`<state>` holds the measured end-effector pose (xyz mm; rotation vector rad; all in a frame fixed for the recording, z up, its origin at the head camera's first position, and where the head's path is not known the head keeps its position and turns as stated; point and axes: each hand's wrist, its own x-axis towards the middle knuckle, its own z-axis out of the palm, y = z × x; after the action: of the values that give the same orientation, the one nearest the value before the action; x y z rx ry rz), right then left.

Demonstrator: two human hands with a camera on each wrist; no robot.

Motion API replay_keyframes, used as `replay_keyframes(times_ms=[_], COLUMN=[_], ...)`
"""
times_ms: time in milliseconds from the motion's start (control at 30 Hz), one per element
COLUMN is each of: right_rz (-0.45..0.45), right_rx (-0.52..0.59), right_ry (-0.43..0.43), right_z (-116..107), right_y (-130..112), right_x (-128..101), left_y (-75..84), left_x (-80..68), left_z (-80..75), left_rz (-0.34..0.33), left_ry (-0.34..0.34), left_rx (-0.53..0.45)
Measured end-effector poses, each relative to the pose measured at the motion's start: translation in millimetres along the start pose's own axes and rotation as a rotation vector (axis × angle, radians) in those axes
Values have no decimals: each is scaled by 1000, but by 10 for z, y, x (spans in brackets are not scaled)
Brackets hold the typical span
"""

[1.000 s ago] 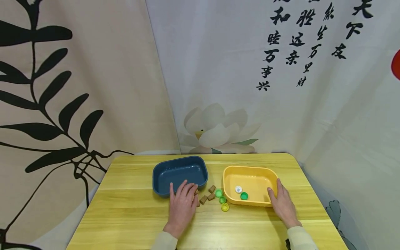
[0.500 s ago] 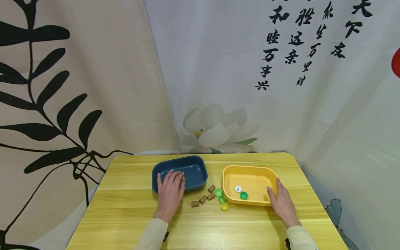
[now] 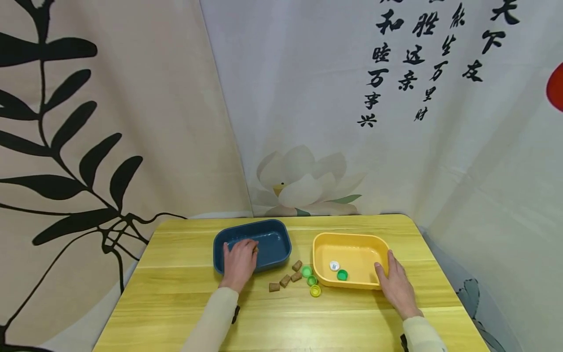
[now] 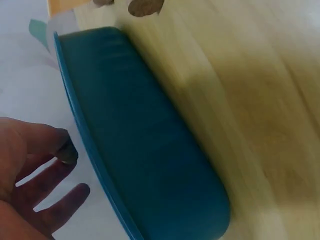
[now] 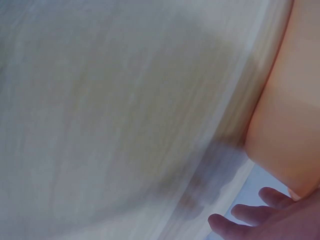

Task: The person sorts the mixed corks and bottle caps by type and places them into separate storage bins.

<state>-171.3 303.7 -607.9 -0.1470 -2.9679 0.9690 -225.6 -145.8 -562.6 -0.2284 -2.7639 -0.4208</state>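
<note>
My left hand [image 3: 239, 264] is over the blue tray [image 3: 274, 237], pinching a small brown cork [image 3: 256, 249] between thumb and finger. In the left wrist view the cork [image 4: 68, 152] looks dark at the fingertips, beyond the rim of the blue tray [image 4: 135, 145]. My right hand [image 3: 399, 288] holds the right end of the yellow tray [image 3: 365, 240], thumb on the inner side and fingers along the outside. A white bottle cap [image 3: 335, 265] and a green bottle cap [image 3: 342, 275] lie in the yellow tray.
Several corks [image 3: 285, 280] lie on the wooden table [image 3: 281, 322] between the trays. Beside them, against the yellow tray's left side, are a light green cap [image 3: 306, 271], another green cap [image 3: 312, 280] and a yellow cap [image 3: 315, 291]. A printed curtain [image 3: 308, 122] hangs behind.
My left hand has moved from the corks on the table up and left to over the blue tray, carrying one cork. My right hand stays on the yellow tray.
</note>
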Motion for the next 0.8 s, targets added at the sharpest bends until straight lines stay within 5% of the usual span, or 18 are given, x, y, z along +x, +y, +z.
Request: replay_keyframes(times_ms=[567, 667, 800], right_rz=[2, 1, 1], right_rx=[-7, -8, -10], right_ry=[14, 12, 9], right_z=[11, 10, 1], right_y=[-7, -6, -8], right_x=[2, 0, 0], left_y=[-43, -66, -115], left_x=[129, 94, 17], left_z=[96, 95, 73], left_rz=[-89, -95, -77], left_ry=[-220, -202, -97], left_rx=[-38, -69, -117])
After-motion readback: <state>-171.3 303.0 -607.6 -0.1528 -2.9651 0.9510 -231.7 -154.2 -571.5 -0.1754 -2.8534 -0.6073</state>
